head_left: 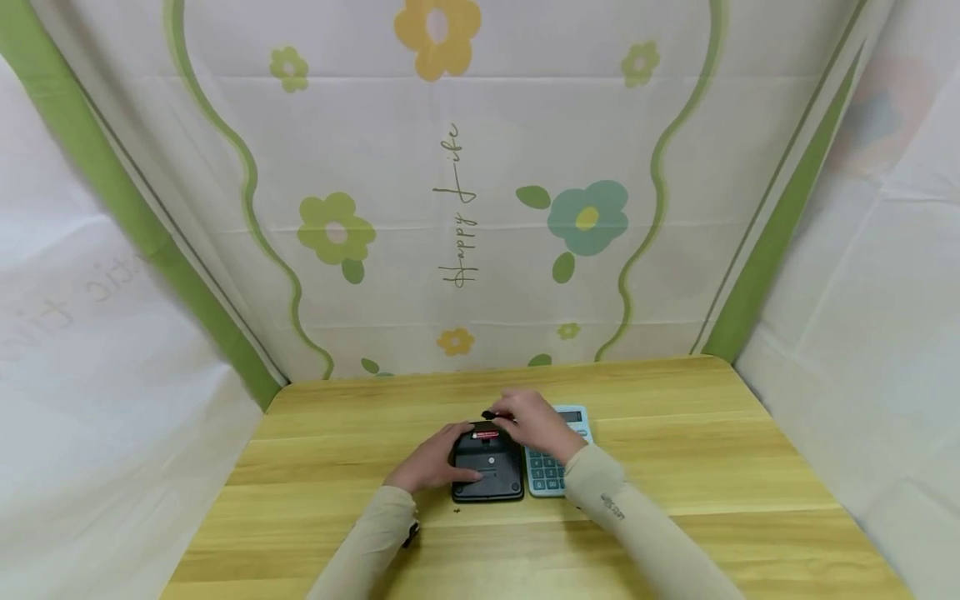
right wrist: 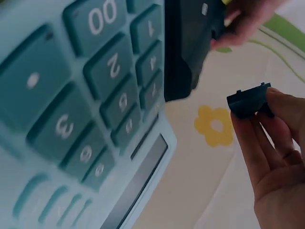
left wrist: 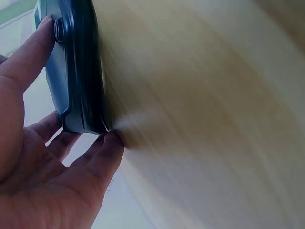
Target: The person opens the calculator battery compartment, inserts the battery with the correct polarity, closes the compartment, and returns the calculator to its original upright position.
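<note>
A black calculator [head_left: 495, 479] lies back side up on the table, a red battery [head_left: 485, 434] showing in its uncovered slot near the far edge. My left hand [head_left: 429, 463] grips its left side, thumb over the back and fingertips around the edge; the left wrist view shows a thumb by a round rubber foot [left wrist: 58, 29]. Just beyond the far edge, my right hand [head_left: 534, 423] pinches a small black battery cover [right wrist: 249, 101] between thumb and fingers, with its little tabs visible. Beneath the right wrist is a light blue calculator [head_left: 542, 473], keys up, partly hidden.
The wooden table [head_left: 300, 475] extends around both calculators. A tiny dark bit [head_left: 457, 510] lies in front of the black one. White flowered cloth [head_left: 480, 150] hangs behind the table and on both sides.
</note>
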`<state>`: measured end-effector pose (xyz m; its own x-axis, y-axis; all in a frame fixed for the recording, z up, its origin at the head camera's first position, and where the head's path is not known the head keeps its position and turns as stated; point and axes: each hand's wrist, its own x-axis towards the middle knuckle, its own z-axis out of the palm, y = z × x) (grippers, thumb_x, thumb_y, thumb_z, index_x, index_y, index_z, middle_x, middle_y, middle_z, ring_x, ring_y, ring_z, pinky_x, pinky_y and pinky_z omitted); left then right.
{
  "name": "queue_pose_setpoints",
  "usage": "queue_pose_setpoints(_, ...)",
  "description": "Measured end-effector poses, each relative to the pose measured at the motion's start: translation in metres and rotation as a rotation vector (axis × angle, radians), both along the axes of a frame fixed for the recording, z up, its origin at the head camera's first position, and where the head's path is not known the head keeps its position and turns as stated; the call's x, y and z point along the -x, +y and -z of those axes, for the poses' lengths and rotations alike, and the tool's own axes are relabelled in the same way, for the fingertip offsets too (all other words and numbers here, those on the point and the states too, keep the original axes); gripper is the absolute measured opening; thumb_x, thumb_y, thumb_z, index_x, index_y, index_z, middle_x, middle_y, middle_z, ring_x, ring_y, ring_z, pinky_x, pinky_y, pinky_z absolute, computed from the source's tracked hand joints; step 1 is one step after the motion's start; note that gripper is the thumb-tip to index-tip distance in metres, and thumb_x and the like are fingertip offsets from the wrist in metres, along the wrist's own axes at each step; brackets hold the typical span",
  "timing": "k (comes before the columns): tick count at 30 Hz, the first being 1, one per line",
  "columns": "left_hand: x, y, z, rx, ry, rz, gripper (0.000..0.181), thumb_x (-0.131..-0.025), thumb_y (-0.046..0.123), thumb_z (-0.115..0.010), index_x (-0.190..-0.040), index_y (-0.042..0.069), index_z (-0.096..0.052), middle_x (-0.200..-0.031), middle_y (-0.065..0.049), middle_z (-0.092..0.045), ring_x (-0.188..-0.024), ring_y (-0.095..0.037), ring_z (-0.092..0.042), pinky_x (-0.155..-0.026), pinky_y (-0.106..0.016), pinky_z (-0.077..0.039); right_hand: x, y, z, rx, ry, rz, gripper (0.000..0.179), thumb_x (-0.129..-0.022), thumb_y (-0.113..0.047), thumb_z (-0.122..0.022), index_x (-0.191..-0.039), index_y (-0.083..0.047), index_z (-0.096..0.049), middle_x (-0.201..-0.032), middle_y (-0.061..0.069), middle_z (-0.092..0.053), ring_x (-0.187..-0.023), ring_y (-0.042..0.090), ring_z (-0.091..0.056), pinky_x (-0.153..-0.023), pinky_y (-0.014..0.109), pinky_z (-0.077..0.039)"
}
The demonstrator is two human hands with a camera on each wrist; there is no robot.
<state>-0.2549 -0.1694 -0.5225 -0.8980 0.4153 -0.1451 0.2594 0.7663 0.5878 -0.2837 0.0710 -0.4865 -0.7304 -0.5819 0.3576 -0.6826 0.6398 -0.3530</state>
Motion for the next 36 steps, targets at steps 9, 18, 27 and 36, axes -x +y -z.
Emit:
queue_pose_setpoints(9, -0.002, -0.001, -0.001, -0.011, 0.006, -0.001, 0.09, -0.087, 0.045, -0.084, -0.158, 0.012, -0.04, -0.16, -0.015, -0.043, -0.142, -0.038, -0.048, -0.112, -0.059, -0.044, 0.002, -0.031, 0.015, -0.233, 0.202, -0.005, 0.008, -0.094, -0.016, -0.079, -0.1, -0.016, -0.083, -0.085, -0.004, -0.061, -0.072, 0.009, -0.065, -0.066, 0.024, -0.057)
queue_pose_setpoints(18, -0.001, -0.003, 0.002, -0.021, 0.041, 0.027, 0.089, -0.088, 0.045, -0.082, -0.159, 0.012, -0.039, -0.159, -0.016, -0.045, -0.144, -0.038, -0.046, -0.113, -0.058, -0.043, 0.006, -0.034, 0.026, -0.215, 0.201, -0.035, 0.004, -0.092, -0.021, -0.081, -0.094, -0.02, -0.084, -0.078, -0.007, -0.058, -0.066, 0.007, -0.06, -0.063, 0.022, -0.053)
queue_pose_setpoints(27, 0.0, -0.001, 0.001, -0.017, 0.035, 0.025, 0.089, -0.088, 0.045, -0.082, -0.159, 0.012, -0.04, -0.159, -0.014, -0.045, -0.143, -0.036, -0.047, -0.113, -0.055, -0.043, 0.007, -0.033, 0.024, -0.167, 0.057, -0.029, 0.011, -0.092, -0.016, -0.081, -0.102, -0.018, -0.084, -0.089, -0.004, -0.068, -0.078, 0.01, -0.067, -0.071, 0.024, -0.058)
queue_pose_setpoints(36, 0.0, -0.002, 0.002, -0.02, 0.028, 0.02, 0.09, -0.088, 0.044, -0.082, -0.159, 0.009, -0.039, -0.159, -0.016, -0.045, -0.142, -0.037, -0.048, -0.113, -0.056, -0.044, 0.002, -0.035, 0.018, -0.214, 0.053, -0.031, 0.011, -0.091, -0.016, -0.082, -0.101, -0.016, -0.084, -0.095, -0.001, -0.076, -0.084, 0.012, -0.071, -0.075, 0.027, -0.061)
